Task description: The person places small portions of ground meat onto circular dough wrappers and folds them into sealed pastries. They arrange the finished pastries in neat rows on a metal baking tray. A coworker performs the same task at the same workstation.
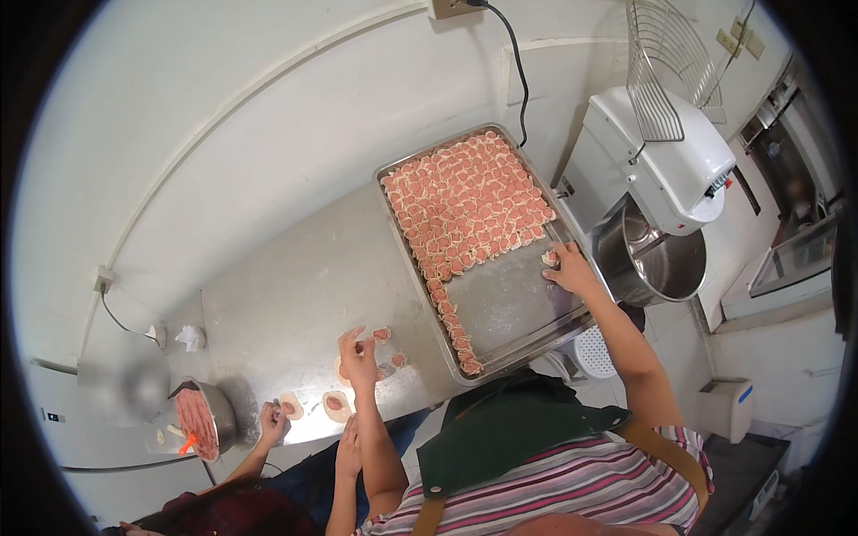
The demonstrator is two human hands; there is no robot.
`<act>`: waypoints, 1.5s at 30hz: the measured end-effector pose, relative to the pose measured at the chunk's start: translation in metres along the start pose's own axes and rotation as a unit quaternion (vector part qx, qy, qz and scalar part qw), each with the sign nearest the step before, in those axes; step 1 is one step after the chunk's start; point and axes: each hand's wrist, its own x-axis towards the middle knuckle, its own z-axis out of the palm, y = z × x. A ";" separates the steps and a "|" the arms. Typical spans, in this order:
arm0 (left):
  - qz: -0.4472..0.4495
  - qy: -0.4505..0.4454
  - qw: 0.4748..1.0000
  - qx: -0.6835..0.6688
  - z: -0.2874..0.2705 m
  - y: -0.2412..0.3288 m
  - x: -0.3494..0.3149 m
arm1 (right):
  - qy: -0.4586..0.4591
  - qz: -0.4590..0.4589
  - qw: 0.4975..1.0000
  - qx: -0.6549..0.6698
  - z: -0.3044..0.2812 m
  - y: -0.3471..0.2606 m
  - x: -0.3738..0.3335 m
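Note:
My right hand (pixel 570 271) reaches onto a large metal tray (pixel 518 304) and pinches one pink-filled dumpling (pixel 550 258) at the edge of the packed rows. Several rows of filled dumplings (pixel 465 201) cover the tray's far half, and a single line of them runs down its left side. My left hand (pixel 357 355) hovers with fingers spread over the steel table (pixel 286 304), close to loose filled pieces (pixel 382 335) and round wrappers with filling (pixel 336 405).
A co-worker's hands (pixel 273 420) work on a wrapper at the table's near left, beside a metal bowl of pink filling (pixel 198 420). A white stand mixer with a steel bowl (pixel 657 255) stands right of the tray. A power cord (pixel 517 62) hangs on the wall.

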 end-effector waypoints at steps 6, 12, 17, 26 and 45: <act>0.017 -0.038 0.999 -0.019 0.023 0.024 -0.006 | -0.003 -0.050 0.998 0.049 0.024 0.018 0.015; 0.148 -0.078 0.980 0.105 0.075 0.044 0.007 | 0.002 -0.063 0.990 0.123 0.008 0.007 -0.017; 0.215 -0.113 0.941 0.235 0.135 0.085 0.046 | -0.021 -0.064 0.981 0.182 -0.003 -0.013 -0.032; 0.238 -0.190 0.902 0.305 0.183 0.109 0.063 | -0.012 0.001 0.977 0.213 -0.042 -0.002 -0.062; 0.259 -0.199 0.905 0.271 0.252 0.126 0.073 | 0.022 0.025 0.967 0.253 -0.059 0.020 -0.083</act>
